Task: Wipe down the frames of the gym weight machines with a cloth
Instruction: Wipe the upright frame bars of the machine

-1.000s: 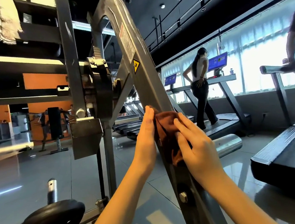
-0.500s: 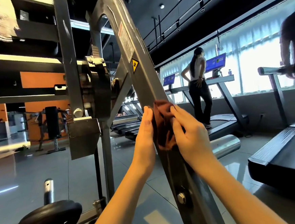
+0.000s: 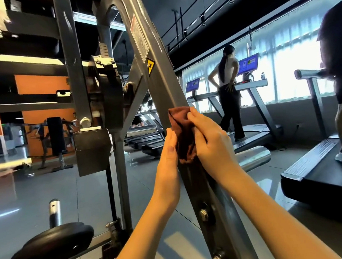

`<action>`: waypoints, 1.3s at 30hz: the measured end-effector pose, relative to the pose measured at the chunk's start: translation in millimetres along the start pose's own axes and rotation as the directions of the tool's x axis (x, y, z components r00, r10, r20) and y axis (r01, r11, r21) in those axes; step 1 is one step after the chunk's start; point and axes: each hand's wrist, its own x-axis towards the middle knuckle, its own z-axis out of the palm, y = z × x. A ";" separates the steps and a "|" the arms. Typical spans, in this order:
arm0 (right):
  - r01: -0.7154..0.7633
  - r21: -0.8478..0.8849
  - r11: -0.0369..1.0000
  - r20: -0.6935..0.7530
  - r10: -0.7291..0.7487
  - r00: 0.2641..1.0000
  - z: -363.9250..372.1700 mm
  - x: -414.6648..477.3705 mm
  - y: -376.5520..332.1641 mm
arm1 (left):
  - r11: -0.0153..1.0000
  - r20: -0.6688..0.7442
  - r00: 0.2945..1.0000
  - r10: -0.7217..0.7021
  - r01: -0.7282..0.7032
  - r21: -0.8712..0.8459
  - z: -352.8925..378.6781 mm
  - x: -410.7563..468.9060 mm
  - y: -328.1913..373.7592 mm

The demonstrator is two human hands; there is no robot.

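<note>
Right hand [image 3: 212, 144] grips brown cloth [image 3: 183, 132] vs. slanted frame beam [image 3: 162, 79] of wt machine.
Left hand [image 3: 167, 164] lies flat, fingers straight, along beam's left side, touching cloth edge, holding nothing. Cloth sits over beam's front, below yellow warning sticker [image 3: 151, 66] & above a bolt [image 3: 203, 214]. Bkgd: treadmill [image 3: 322, 168] w/ a person on it.

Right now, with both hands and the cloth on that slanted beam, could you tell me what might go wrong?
Above the cloth, the frame beam carries a white label and a yellow warning sticker; rubbing could lift their edges.
Below, bolt heads protrude from the beam; the cloth may snag.
The left hand lies on the side facing the pivot hardware, a possible pinch spot.
</note>
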 end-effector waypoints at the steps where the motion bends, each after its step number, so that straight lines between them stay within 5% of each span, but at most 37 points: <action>1: 0.001 0.011 1.000 -0.007 -0.001 1.000 2.1 4.9 -0.2 | 1.000 -0.008 1.000 0.011 -0.011 0.010 -1.1 -2.3 -3.1; 8: 0.062 -0.099 0.993 -0.029 -0.065 0.997 -17.1 -105.6 9.6 | 0.990 0.082 0.992 -0.099 0.107 -0.096 8.8 -22.7 6.9; 14: 0.007 -0.090 0.996 0.044 -0.003 0.999 -7.2 -44.1 -1.3 | 0.996 0.016 0.997 -0.081 0.081 -0.021 12.7 -28.7 4.9; 21: 0.060 -0.114 0.992 -0.003 -0.060 0.998 -20.8 -114.7 8.3 | 0.994 0.034 0.994 -0.109 0.109 -0.018 16.5 -31.6 11.6; 27: 0.019 -0.078 0.997 0.001 -0.019 1.000 -2.4 -35.9 -1.1 | 0.996 -0.012 0.996 -0.090 0.090 0.009 10.2 -30.1 6.7; 33: 0.083 -0.129 0.988 -0.029 -0.088 0.996 -17.1 -118.5 10.6 | 0.990 0.001 0.991 -0.135 0.135 -0.025 13.9 -31.1 3.5; 39: 0.042 -0.100 0.994 0.017 -0.040 0.999 -7.8 -50.3 5.0 | 0.989 -0.082 0.992 -0.092 0.101 0.108 11.8 -31.1 0.2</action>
